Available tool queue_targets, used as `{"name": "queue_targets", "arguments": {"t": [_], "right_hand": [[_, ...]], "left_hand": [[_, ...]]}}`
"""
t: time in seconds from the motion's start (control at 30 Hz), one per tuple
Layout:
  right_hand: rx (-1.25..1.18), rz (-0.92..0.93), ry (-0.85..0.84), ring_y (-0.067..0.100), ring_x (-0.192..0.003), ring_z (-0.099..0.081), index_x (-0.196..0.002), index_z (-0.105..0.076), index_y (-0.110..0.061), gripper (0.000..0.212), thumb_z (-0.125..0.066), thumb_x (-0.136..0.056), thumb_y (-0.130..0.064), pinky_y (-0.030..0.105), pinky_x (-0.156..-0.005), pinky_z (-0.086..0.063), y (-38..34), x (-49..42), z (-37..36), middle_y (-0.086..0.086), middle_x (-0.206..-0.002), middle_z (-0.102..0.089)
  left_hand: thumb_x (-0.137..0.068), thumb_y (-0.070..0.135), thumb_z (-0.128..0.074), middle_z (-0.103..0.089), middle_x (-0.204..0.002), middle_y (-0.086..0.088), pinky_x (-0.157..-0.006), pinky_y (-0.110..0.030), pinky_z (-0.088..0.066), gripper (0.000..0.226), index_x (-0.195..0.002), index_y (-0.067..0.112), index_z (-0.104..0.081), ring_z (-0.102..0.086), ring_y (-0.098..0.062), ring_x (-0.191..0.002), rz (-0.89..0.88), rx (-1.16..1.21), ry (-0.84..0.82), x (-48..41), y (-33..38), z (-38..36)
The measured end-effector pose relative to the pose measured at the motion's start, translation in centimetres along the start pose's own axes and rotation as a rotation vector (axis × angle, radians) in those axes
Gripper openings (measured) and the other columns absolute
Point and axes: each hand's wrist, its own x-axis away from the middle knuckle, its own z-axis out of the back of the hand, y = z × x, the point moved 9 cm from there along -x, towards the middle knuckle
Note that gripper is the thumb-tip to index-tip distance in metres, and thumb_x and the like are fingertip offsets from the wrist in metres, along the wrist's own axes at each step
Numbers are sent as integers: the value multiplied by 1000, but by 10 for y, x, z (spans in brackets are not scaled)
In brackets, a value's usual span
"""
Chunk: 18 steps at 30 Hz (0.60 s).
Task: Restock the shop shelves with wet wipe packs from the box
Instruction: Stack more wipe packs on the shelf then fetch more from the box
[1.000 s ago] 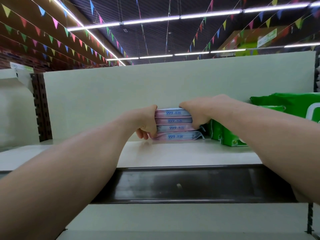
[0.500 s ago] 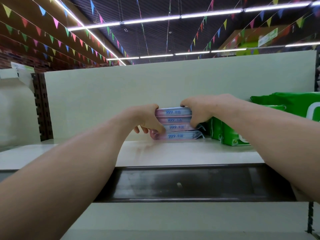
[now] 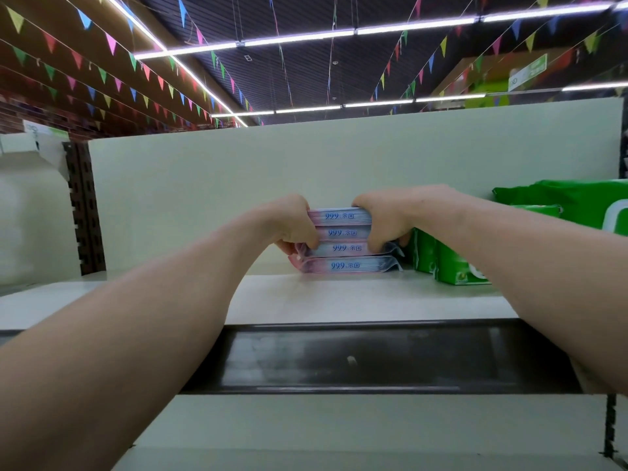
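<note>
Several flat pink-and-blue wet wipe packs [image 3: 345, 240] marked 999 lie stacked at the back of the white top shelf [image 3: 339, 299]. My left hand [image 3: 291, 222] grips the stack's left end, fingers curled round the upper packs. My right hand [image 3: 383, 217] grips the right end the same way, fingers down over the upper three packs. The bottom pack lies on the shelf, sticking out slightly at both ends. The box is not in view.
Green wipe packs [image 3: 452, 263] stand right of the stack, with larger green packs [image 3: 577, 202] piled behind them. A pale back panel [image 3: 238, 185] closes the shelf. A dark price rail [image 3: 356, 355] runs along the shelf's front edge. A slotted upright [image 3: 83, 209] stands at left.
Both hands stay on the stack's ends with only small shifts of the fingers. The upper packs have been squared up a little over the bottom one.
</note>
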Motion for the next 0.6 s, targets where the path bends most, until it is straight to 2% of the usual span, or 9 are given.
{"name": "queue_targets", "arguments": {"t": [0.1, 0.17, 0.27, 0.33, 0.43, 0.5, 0.6], "right_hand": [[-2, 13, 14, 25, -96, -62, -129, -50, -19, 52, -66, -81, -31, 39, -83, -55, -1, 6, 10, 5, -114, -60], [-8, 44, 84, 24, -100, -60, -128, -56, -17, 45, -61, -85, -28, 38, -88, -52, 1, 7, 21, 6, -117, -62], [40, 52, 122, 26, -102, -60, -124, -62, -21, 37, -61, -87, -19, 40, -91, -51, 4, 4, 23, 6, -115, -65], [75, 42, 121, 26, -101, -60, -124, -62, -21, 39, -63, -85, -18, 38, -89, -52, 5, 1, 20, 5, -114, -65], [100, 43, 111, 26, -100, -61, -122, -60, -19, 47, -72, -77, -26, 37, -87, -53, 4, -1, 17, 5, -113, -64], [140, 45, 119, 26, -98, -62, -120, -60, -16, 50, -75, -73, -25, 36, -84, -53, 1, -2, 14, 6, -111, -65], [221, 46, 151, 26, -86, -62, -109, -62, -12, 37, -73, -74, -18, 28, -66, -49, -3, -4, 10, 7, -101, -66]], "left_hand": [[-87, 8, -60, -63, -102, -11, -81, -40, -59, 45, -131, 7, -50, -70, -29, -91, -14, -11, -14, 4, 3, 1], [-91, 16, -59, -62, -93, -6, -81, -39, -59, 45, -135, 12, -49, -68, -27, -86, -33, -28, 7, 4, 4, 6], [-91, 16, -61, -62, -83, -3, -71, -34, -60, 42, -132, 16, -54, -65, -20, -68, -56, -47, 27, 0, 2, 9], [-89, 11, -61, -63, -80, -5, -67, -33, -61, 41, -130, 15, -55, -64, -19, -61, -71, -57, 42, -3, 2, 7], [-89, 5, -58, -62, -81, -6, -69, -36, -61, 39, -127, 13, -57, -66, -23, -63, -83, -64, 59, -5, 1, 6], [-89, 3, -54, -63, -79, -6, -68, -34, -61, 38, -126, 11, -58, -65, -20, -59, -87, -102, 72, -7, 1, 6], [-89, 4, -52, -66, -84, -8, -70, -34, -61, 35, -123, 10, -60, -66, -19, -61, -83, -141, 57, -9, 1, 4]]}}
